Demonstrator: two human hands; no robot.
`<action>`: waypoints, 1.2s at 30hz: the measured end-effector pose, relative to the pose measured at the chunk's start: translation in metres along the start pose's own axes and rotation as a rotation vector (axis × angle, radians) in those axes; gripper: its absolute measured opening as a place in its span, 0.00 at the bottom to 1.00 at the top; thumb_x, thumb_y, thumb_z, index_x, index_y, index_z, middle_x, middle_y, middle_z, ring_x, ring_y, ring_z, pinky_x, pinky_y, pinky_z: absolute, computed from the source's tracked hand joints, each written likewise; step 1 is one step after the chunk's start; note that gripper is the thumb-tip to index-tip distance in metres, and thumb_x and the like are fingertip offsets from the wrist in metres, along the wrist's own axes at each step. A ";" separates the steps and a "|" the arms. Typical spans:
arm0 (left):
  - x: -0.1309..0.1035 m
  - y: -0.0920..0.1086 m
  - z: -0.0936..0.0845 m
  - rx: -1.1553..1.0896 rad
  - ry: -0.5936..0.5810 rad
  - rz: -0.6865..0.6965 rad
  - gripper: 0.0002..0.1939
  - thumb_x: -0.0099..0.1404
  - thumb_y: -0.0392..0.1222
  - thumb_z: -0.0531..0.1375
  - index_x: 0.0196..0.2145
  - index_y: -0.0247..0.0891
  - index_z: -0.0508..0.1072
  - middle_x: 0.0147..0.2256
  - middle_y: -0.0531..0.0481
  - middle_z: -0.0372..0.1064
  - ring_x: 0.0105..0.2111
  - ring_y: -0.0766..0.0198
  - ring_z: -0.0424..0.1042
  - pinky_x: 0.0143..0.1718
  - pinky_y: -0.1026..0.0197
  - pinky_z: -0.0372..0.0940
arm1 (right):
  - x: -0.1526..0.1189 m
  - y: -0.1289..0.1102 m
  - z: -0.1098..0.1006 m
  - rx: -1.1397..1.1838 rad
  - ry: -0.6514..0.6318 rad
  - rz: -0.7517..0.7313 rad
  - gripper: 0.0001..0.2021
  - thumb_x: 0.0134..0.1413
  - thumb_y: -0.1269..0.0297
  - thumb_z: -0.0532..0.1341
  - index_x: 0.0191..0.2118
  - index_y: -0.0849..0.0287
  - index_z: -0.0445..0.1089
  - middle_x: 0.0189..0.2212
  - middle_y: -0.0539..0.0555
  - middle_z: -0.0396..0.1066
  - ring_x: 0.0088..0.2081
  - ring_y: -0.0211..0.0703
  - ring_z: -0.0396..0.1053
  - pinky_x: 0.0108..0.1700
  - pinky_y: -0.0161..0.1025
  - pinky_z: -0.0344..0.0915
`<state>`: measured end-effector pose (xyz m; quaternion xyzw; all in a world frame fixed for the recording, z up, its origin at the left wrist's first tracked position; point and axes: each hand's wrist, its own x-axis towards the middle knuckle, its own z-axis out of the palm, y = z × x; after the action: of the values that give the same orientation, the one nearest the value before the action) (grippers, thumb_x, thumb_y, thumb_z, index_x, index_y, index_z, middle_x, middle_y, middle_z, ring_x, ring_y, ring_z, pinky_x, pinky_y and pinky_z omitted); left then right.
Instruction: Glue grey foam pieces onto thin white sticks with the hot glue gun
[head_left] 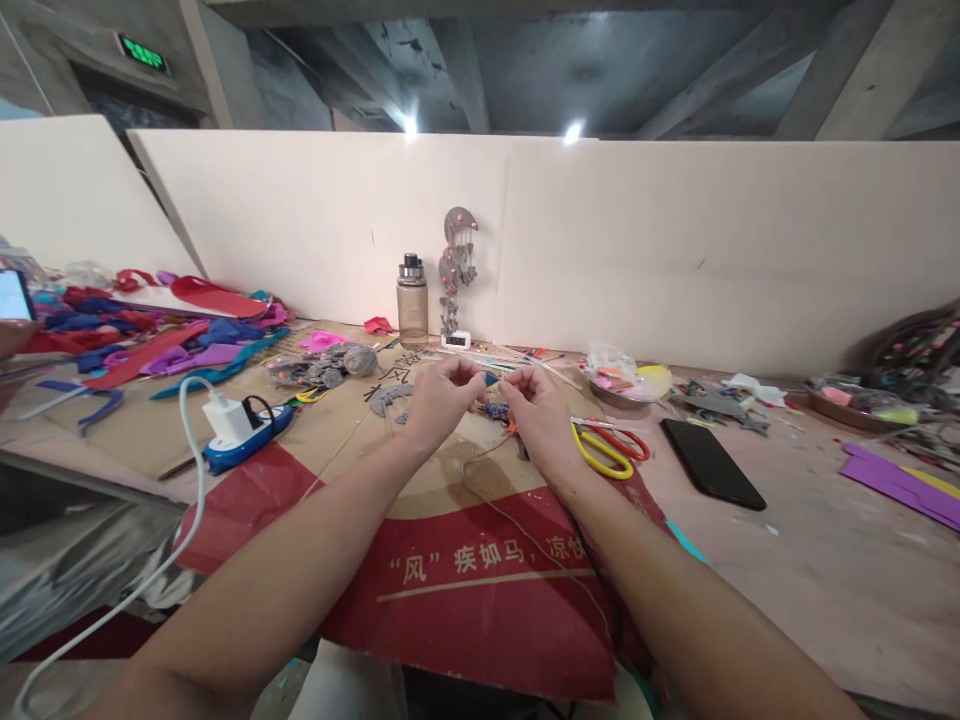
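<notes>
My left hand (444, 398) and my right hand (541, 412) are raised close together above the cardboard sheet (480, 600), fingertips pinched and a small gap between them. What the fingertips hold is too small to make out. A thin grey cord (510, 515) runs from below my hands in a loose curve over the red printed part of the cardboard. Small blue and orange bits (495, 410) show between and behind my hands. Beside my right wrist lie scissors with yellow handles (606, 455) and another pair with red handles (626, 440). Left of my left hand is a grey felt piece (390, 400).
Behind stand a water bottle (412, 305), a small clock (455, 340) and a grey moon-shaped hanging ornament (459, 225). A phone (712, 465) and a bowl (626, 390) are at right. Grey yarn (360, 360), a blue power strip (247, 440) and colourful fabric scraps (180, 330) lie left.
</notes>
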<state>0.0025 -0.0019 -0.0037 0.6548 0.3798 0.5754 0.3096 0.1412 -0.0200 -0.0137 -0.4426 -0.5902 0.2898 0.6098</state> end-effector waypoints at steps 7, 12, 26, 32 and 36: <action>-0.001 0.000 0.002 -0.107 -0.015 -0.026 0.06 0.56 0.41 0.60 0.26 0.35 0.69 0.19 0.52 0.69 0.19 0.68 0.69 0.22 0.66 0.66 | -0.005 -0.013 0.001 -0.190 0.060 -0.040 0.08 0.50 0.60 0.60 0.28 0.59 0.65 0.22 0.46 0.63 0.25 0.34 0.58 0.29 0.34 0.55; -0.003 0.002 0.002 -0.119 -0.028 -0.041 0.06 0.56 0.39 0.60 0.26 0.35 0.69 0.19 0.52 0.69 0.18 0.68 0.68 0.23 0.66 0.67 | -0.005 -0.011 0.000 -0.267 0.086 -0.084 0.09 0.52 0.58 0.60 0.28 0.59 0.66 0.22 0.47 0.64 0.24 0.35 0.58 0.28 0.34 0.55; -0.003 0.000 0.003 -0.253 -0.146 -0.091 0.07 0.56 0.41 0.62 0.25 0.35 0.69 0.18 0.52 0.70 0.17 0.69 0.67 0.22 0.67 0.65 | -0.004 -0.012 -0.004 -0.286 0.046 -0.059 0.09 0.51 0.59 0.58 0.32 0.59 0.70 0.18 0.43 0.56 0.22 0.34 0.53 0.26 0.35 0.51; 0.009 -0.008 -0.006 -0.289 -0.422 -0.197 0.12 0.57 0.47 0.63 0.28 0.33 0.74 0.24 0.47 0.74 0.22 0.68 0.71 0.25 0.66 0.67 | 0.000 -0.011 -0.013 -0.319 0.053 -0.032 0.08 0.48 0.60 0.57 0.26 0.59 0.67 0.17 0.44 0.56 0.21 0.34 0.51 0.24 0.34 0.49; 0.012 -0.008 -0.008 -0.239 -0.409 -0.211 0.12 0.57 0.47 0.63 0.31 0.33 0.76 0.26 0.45 0.74 0.25 0.66 0.73 0.26 0.65 0.67 | 0.001 -0.008 -0.018 -0.379 0.048 -0.059 0.07 0.47 0.62 0.57 0.25 0.58 0.66 0.17 0.44 0.56 0.21 0.34 0.50 0.24 0.34 0.49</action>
<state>-0.0059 0.0121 -0.0029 0.6731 0.3047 0.4361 0.5137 0.1572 -0.0261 -0.0041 -0.5389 -0.6323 0.1449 0.5374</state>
